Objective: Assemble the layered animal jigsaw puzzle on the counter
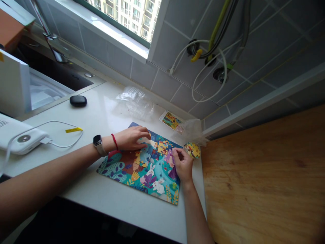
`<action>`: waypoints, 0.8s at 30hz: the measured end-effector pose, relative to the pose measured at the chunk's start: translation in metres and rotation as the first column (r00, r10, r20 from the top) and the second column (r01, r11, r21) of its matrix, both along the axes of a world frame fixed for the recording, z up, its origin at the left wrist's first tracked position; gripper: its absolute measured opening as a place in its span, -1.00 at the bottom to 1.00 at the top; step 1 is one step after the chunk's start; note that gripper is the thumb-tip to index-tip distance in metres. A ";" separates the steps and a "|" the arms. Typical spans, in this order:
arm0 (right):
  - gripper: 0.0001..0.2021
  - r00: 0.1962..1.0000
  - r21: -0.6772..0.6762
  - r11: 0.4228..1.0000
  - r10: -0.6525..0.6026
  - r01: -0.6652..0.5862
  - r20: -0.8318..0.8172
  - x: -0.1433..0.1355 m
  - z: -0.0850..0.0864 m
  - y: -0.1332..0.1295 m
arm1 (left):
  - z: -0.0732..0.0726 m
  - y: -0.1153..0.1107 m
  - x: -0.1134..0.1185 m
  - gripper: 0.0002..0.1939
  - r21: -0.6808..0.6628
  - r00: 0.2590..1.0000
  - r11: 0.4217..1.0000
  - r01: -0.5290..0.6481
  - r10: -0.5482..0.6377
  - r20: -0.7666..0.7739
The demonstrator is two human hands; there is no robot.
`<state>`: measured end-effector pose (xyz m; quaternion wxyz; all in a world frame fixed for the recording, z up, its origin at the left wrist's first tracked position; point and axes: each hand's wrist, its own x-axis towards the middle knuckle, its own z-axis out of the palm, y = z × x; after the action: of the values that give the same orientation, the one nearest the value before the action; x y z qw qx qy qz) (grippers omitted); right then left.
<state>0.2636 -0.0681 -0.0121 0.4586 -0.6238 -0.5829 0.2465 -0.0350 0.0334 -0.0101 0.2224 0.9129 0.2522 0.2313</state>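
Note:
A colourful jigsaw puzzle [162, 173] with white rabbits and plants lies on the white counter. Several yellow-edged puzzle pieces [162, 147] sit in its upper middle part. My left hand [134, 137], with a watch and a red cord at the wrist, rests over the upper left of the picture, fingers stretched and apart. At the right edge of the puzzle is my right hand [183, 165], thumb and fingers drawn together; whatever lies between the fingertips is too small to make out. Just beyond it stands a stack of loose puzzle pieces [192, 149].
Crumpled clear plastic bags [135, 101] and a small picture card [170, 119] lie toward the wall. On the left are a black oval case [78, 101], a white power bank [22, 135] with a cable, and a sink [73, 81]. A wooden board [264, 173] borders the right.

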 end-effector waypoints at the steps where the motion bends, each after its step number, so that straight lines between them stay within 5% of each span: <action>1: -0.65 1.000 -0.002 1.000 0.004 -0.004 0.004 0.000 0.000 0.000 | -0.001 -0.001 0.001 -0.63 0.005 1.000 1.000 0.013 -0.013 0.002; 6: -0.68 0.999 0.000 1.000 0.022 -0.022 0.035 -0.002 0.001 -0.001 | -0.009 -0.004 0.005 0.05 -0.002 0.995 0.995 0.096 -0.096 -0.008; 8: -0.71 0.996 0.011 0.999 0.044 -0.045 0.078 -0.003 0.002 -0.001 | -0.013 -0.006 0.005 0.17 -0.027 0.994 0.995 0.100 -0.101 -0.038; 15: -0.76 0.933 0.012 0.980 0.185 -0.198 0.310 -0.003 -0.002 0.001 | -0.017 -0.007 0.004 0.18 -0.076 0.994 0.993 0.086 -0.091 -0.064; 24: -0.75 0.920 -0.021 0.973 0.224 -0.229 0.321 -0.002 -0.001 -0.001 | -0.010 -0.007 0.007 -0.05 -0.036 0.996 0.996 0.080 -0.080 -0.024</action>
<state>0.2615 -0.0689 -0.0130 0.3312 -0.5803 -0.7198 0.1882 -0.0284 0.0266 -0.0205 0.2441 0.9212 0.2223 0.2060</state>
